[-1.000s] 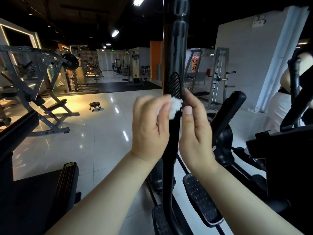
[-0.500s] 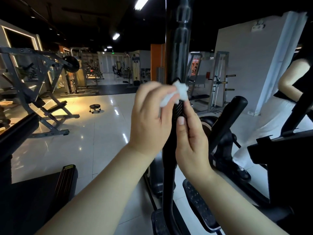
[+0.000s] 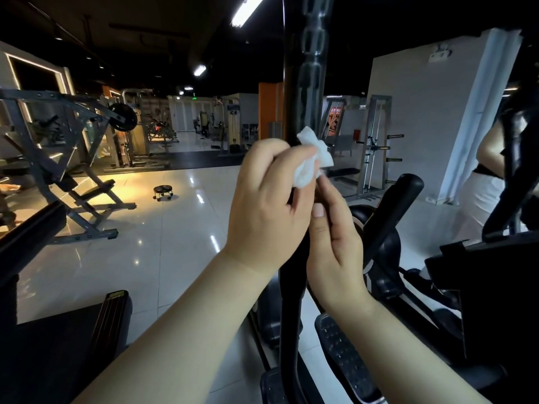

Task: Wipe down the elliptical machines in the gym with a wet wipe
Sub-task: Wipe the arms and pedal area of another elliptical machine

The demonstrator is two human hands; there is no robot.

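Observation:
A black upright handlebar (image 3: 307, 83) of the elliptical machine rises through the middle of the view. My left hand (image 3: 265, 205) is curled round it and pinches a crumpled white wet wipe (image 3: 312, 158) against the bar. My right hand (image 3: 335, 240) lies on the bar's right side just below the wipe, its fingertips reaching up to the wipe's lower edge. The stretch of bar behind both hands is hidden. A studded black pedal (image 3: 347, 360) sits below my right forearm.
Another person (image 3: 481, 193) in white stands at the right beside a second elliptical (image 3: 495, 258). A black padded bench (image 3: 58, 330) fills the lower left. A weight bench frame (image 3: 73, 182) and a small wheeled stool (image 3: 163, 192) stand on the glossy tiled floor.
Both hands have slid upward along the handlebar with the wipe. The person at the right has shifted position.

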